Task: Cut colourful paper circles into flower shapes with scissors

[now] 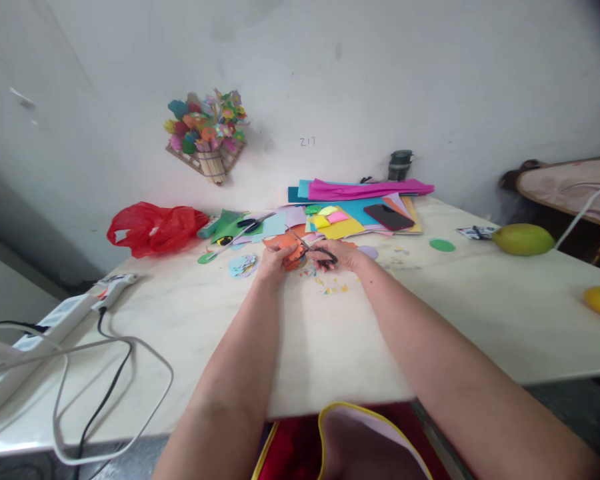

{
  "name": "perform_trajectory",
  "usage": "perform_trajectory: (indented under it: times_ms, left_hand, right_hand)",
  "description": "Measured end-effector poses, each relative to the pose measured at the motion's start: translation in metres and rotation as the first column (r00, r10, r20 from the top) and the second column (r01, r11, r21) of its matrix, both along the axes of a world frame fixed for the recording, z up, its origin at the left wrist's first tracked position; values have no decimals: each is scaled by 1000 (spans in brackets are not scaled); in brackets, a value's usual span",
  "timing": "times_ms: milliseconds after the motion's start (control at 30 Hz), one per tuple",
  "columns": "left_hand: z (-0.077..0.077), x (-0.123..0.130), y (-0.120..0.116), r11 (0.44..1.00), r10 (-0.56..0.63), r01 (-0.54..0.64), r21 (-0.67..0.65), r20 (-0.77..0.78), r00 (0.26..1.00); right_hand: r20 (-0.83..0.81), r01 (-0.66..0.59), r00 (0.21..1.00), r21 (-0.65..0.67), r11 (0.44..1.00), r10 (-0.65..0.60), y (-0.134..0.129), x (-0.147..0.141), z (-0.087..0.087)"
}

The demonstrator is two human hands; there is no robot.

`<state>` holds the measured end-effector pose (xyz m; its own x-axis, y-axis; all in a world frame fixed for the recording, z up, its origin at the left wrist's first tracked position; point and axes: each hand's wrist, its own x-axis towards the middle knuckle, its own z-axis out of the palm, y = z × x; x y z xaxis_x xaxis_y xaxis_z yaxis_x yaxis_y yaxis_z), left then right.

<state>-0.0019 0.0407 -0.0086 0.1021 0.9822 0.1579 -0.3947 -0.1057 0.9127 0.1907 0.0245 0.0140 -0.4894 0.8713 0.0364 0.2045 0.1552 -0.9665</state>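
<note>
Near the middle of the table, my left hand (276, 259) pinches a piece of orange paper (294, 251) with a scalloped edge. My right hand (344, 255) is closed around the black handles of a pair of scissors (325, 261). The scissor blades point left and lie against the paper's edge; whether they are parted is too small to tell. Small yellow and blue paper scraps (336, 289) are scattered just in front of my hands. Left of my left hand sits a stack of light blue scalloped paper pieces (241, 265).
Behind my hands lie coloured paper sheets (375, 212), a phone (389, 217) and a second pair of scissors (250, 225). A red plastic bag (155, 229) is at the left, with a power strip (55, 327) and cables nearer. A green-yellow mango (524, 239) rests at the right.
</note>
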Motion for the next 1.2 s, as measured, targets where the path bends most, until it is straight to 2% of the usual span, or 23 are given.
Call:
perform_trajectory:
  times_ms: [400, 833, 1200]
  left_hand:
    - [5, 3, -6, 1000, 14, -14, -6, 24, 1000]
    - [2, 1, -1, 1000, 25, -25, -16, 41, 999]
    - [2, -1, -1, 999, 31, -29, -34, 73, 997]
  right_hand:
    - [-10, 9, 1000, 2, 1000, -9, 2, -2, -2]
    - [-15, 23, 1000, 18, 1000, -23, 3, -4, -2]
    - [41, 27, 999, 22, 999, -28, -5, -4, 6]
